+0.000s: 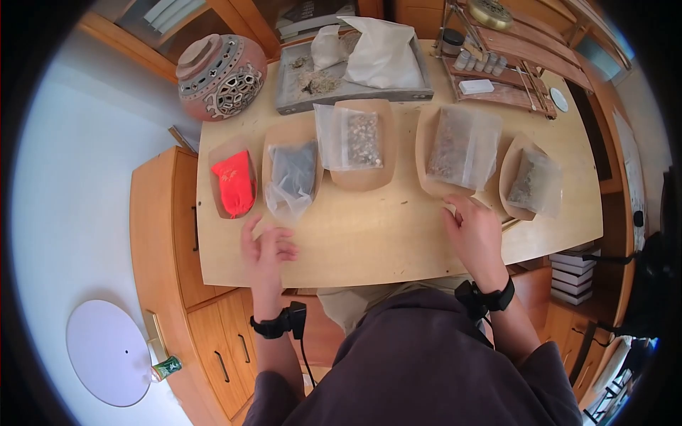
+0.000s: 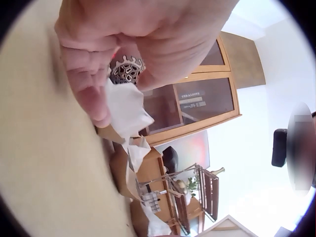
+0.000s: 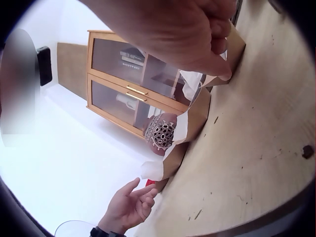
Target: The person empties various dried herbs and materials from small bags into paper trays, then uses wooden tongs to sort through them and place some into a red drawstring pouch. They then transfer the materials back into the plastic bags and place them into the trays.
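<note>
My left hand (image 1: 267, 250) hovers over the front left of the table, fingers loosely bent, holding nothing. Just beyond it are a paper tray with a red pouch (image 1: 236, 186) and another with a clear bag of dark material (image 1: 293, 170). The right hand (image 1: 476, 231) has its fingertips right at the front edge of a brown paper tray (image 3: 236, 52), with bent fingers and nothing seen between them. In that tray lies a clear bag of reddish-brown pieces (image 1: 455, 145). To its right is a tray with a bag of grey-green bits (image 1: 527, 181).
A paper tray in the middle holds a bag of pale pebbles (image 1: 366, 138). Behind stand a pierced clay pot (image 1: 222, 78), a grey tray (image 1: 355, 96) with white bags (image 1: 383, 57) and dry moss, and a wooden rack (image 1: 497, 92) with small jars.
</note>
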A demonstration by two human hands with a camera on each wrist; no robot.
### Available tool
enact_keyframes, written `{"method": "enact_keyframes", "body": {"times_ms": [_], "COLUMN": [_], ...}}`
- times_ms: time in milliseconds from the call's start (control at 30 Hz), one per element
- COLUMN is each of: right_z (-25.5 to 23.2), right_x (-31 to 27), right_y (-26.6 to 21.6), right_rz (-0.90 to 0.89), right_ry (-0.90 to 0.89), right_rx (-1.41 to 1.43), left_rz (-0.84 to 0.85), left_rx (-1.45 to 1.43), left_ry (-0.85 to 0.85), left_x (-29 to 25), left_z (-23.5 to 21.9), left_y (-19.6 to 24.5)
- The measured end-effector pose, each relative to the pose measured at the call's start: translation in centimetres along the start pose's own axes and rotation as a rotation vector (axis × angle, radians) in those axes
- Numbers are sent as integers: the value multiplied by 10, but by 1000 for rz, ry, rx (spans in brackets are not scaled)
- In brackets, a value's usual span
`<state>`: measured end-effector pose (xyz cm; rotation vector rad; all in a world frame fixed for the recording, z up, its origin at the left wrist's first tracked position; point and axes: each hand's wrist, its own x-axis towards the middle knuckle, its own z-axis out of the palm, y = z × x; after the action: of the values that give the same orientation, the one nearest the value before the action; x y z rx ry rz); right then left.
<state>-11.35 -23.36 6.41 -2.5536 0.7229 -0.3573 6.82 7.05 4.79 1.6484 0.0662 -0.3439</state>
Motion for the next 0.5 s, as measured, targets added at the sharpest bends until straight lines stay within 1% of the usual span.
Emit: {"method": "enact_keyframes", "body": {"times_ms": [33, 67, 133, 267, 333, 433, 500], "right_z": [1, 3, 10, 23, 21, 14, 6], "right_x": [3, 6, 13, 18, 20, 22, 22], "right_y": [-2, -3, 0, 11, 11, 14, 16], "right_rz": [-15, -28, -109, -184, -239, -311, -370], "right_ry": [13, 30, 101, 176, 266, 377, 425], "right_rx": [-28, -56, -67, -139, -125, -120, -120], "left_rz": [-63, -90, -142, -130, -94, -46, -64], "left_rx": [11, -42, -146, -199, -181, -213, -247], "left_ry": [-34, -56, -115, -173, -181, -88, -45], "left_x": [0, 3, 11, 35, 41, 34, 32], "left_z": [9, 13, 22, 31, 33, 37, 34], "left_y": [5, 6, 8, -2, -9, -8, -11]}}
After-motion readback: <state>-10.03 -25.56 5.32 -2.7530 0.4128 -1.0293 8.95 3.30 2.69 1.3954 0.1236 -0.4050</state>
